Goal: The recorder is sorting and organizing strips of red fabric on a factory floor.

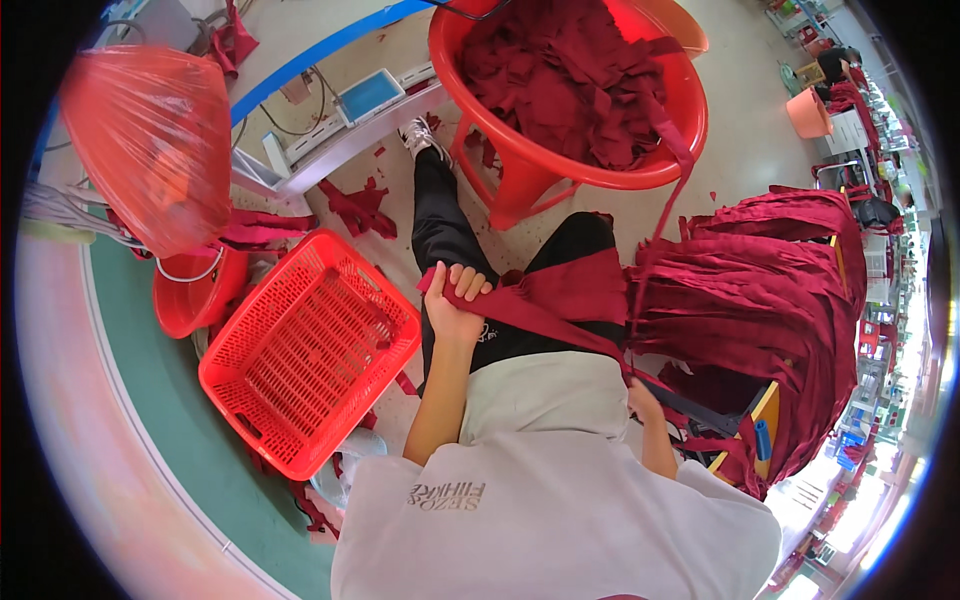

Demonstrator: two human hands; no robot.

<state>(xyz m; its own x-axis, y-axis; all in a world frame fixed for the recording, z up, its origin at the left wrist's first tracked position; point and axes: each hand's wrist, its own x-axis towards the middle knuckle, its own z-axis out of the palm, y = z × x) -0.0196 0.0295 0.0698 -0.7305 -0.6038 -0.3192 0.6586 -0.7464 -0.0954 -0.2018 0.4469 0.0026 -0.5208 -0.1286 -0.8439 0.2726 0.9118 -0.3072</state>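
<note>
My left hand (458, 300) is closed round one end of a dark red fabric strip (540, 315) above my lap. The strip slants across my thighs toward my right side. There my right hand (642, 402) is closed at its other end, with the fingers partly hidden. More dark red cloth (585, 287) lies spread over my lap beside the strip. A narrow band (655, 235) of the same colour hangs from the red tub (520, 205) down toward my right hand. Dark red fabric pieces (565, 85) are heaped in that tub.
A red plastic basket (235, 395) stands at my left, with a red bucket (185, 300) behind it. A filled red plastic bag (150, 140) hangs at the far left. Long dark red strips (760, 300) drape over a rack close on my right. Scraps (360, 208) lie on the floor.
</note>
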